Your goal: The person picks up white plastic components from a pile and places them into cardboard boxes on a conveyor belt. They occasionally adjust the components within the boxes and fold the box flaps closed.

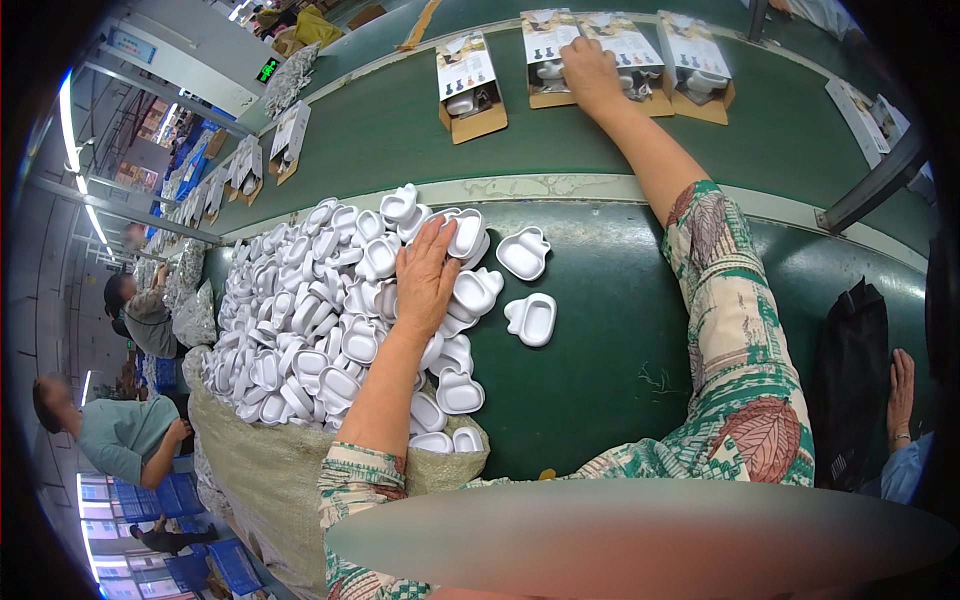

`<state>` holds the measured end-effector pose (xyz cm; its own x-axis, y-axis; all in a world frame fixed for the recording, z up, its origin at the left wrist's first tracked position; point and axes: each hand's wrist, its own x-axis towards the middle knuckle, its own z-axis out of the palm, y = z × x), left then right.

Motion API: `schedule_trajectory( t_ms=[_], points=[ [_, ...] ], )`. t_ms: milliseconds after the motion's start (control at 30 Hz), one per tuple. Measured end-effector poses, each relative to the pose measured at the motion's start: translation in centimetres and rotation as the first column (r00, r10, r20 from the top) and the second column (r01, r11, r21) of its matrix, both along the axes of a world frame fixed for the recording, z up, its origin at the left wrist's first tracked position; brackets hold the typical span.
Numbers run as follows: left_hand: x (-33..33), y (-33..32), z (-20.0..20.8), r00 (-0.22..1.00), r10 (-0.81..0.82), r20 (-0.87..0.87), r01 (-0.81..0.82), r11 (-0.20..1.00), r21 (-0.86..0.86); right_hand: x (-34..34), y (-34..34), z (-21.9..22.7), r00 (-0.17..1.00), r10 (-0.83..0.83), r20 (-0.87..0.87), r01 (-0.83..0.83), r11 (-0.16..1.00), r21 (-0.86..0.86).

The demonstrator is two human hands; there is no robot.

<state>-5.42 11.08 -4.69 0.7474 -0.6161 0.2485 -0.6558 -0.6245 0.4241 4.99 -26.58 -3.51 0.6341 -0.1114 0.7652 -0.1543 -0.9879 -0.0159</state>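
A heap of small white plastic trays with ear-like bumps (310,300) spreads over the table to my left. My left hand (426,275) lies on its right side, fingers stretched out over the pieces and touching them. Across the belt, my right hand (590,72) reaches into an open printed carton (550,38), fingers curled down at its opening. A white piece shows beside those fingers; what they hold is hidden. Two single white trays, one (523,254) above the other (532,320), lie apart from the heap on the green tabletop.
More open cartons (468,85) stand on the green conveyor belt (370,130), some far left. A woven sack (240,440) lies under the heap's near edge. Metal posts (880,180) rise at right, near a black bag (850,380) and another person's hand (901,395). Other people are at left.
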Motion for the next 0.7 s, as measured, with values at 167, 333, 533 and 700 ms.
schedule_trajectory(
  t_ms=[167, 333, 533, 700],
  points=[
    [0.1, 0.4, 0.0, 1.000, 0.006, 0.016, -0.006, 1.000, 0.007, -4.3, 4.0, 0.5, 0.850, 0.523, 0.065, -0.527, 0.841, 0.123],
    [0.2, 0.0, 0.0, 1.000, -0.002, 0.030, 0.002, 1.000, 0.001, -16.7, 10.6, 1.5, 0.248, 0.914, -0.320, -0.871, 0.356, 0.340],
    [0.1, -0.1, -0.3, 1.000, -0.005, 0.022, 0.005, 1.000, -0.011, -16.2, 11.3, -0.3, 0.394, 0.838, -0.377, -0.882, 0.460, 0.099],
    [0.0, 0.5, 0.3, 1.000, 0.004, 0.022, -0.003, 1.000, -0.010, -13.3, 7.3, 0.6, 0.665, 0.717, -0.209, -0.732, 0.681, 0.010]
  ],
)
